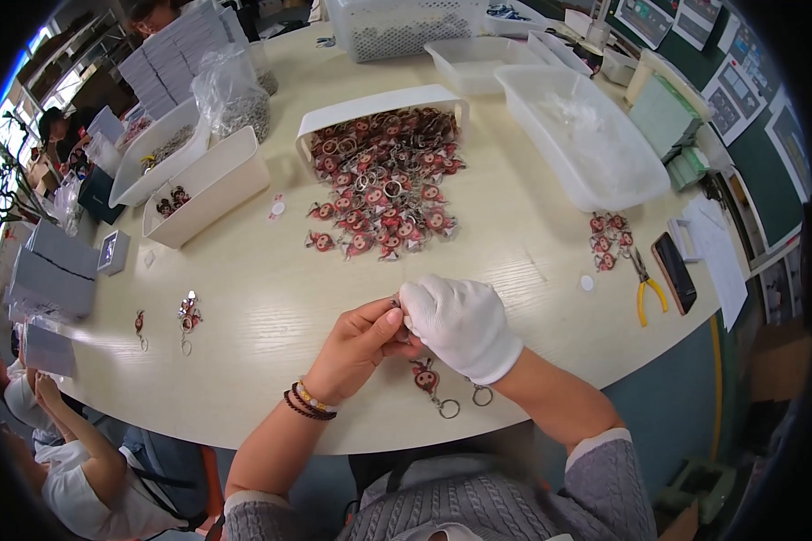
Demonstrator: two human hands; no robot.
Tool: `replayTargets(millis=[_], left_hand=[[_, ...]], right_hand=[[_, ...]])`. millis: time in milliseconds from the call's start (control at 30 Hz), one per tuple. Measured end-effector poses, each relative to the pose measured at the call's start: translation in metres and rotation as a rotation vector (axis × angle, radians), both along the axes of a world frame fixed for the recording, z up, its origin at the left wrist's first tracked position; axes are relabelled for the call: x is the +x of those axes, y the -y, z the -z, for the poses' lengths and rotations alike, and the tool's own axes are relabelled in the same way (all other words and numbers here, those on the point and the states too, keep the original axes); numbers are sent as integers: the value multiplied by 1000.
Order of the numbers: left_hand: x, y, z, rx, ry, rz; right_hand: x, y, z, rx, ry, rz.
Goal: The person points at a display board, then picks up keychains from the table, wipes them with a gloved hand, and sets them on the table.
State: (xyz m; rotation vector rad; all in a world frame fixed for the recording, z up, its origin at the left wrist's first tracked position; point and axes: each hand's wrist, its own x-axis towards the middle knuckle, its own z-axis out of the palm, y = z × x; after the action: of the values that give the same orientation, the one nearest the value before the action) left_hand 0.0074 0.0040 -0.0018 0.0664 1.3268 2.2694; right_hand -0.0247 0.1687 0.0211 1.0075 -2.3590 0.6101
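My left hand (361, 347), bare and with beaded bracelets at the wrist, is closed in a pinch. My right hand (460, 326), in a white knit glove, is closed right against its fingertips. Whatever small thing sits between them is mostly covered by the fingers. Just below the hands, a red cartoon-figure keychain (427, 379) with a metal split ring lies on the table, and another split ring (483, 395) shows beside it under my right wrist. Farther off, a heap of similar keychains (388, 212) spills out of a white bin (379, 97) tipped on its side.
To the right lie yellow-handled pliers (648, 293), a phone (674, 272) and a small keychain group (609, 239) below a translucent tray (582, 135). On the left are a cream bin (209, 194), loose keychains (189, 316) and stacked grey boxes (54, 270). Another person sits at lower left.
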Motion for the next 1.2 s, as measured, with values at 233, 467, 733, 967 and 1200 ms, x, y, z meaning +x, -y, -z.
replayTargets(millis=[233,467,733,967,1200], left_hand=[[1,1,3,53,44,-35],[-4,20,-8,191,8,-58],[0,20,-6,139,-20,-59],[-12,40,-6,290,-78,-205],[-15,38,-4,472,-46,-266]], right_hand=[[-6,3,4,37,-1,-19],[-13,-15,-15,-96,341,-361],[-5,1,-13,-187,213,-277],[2,-4,-15,-129,287,-453],[-6,-30,-24,-1199,1481,-883]])
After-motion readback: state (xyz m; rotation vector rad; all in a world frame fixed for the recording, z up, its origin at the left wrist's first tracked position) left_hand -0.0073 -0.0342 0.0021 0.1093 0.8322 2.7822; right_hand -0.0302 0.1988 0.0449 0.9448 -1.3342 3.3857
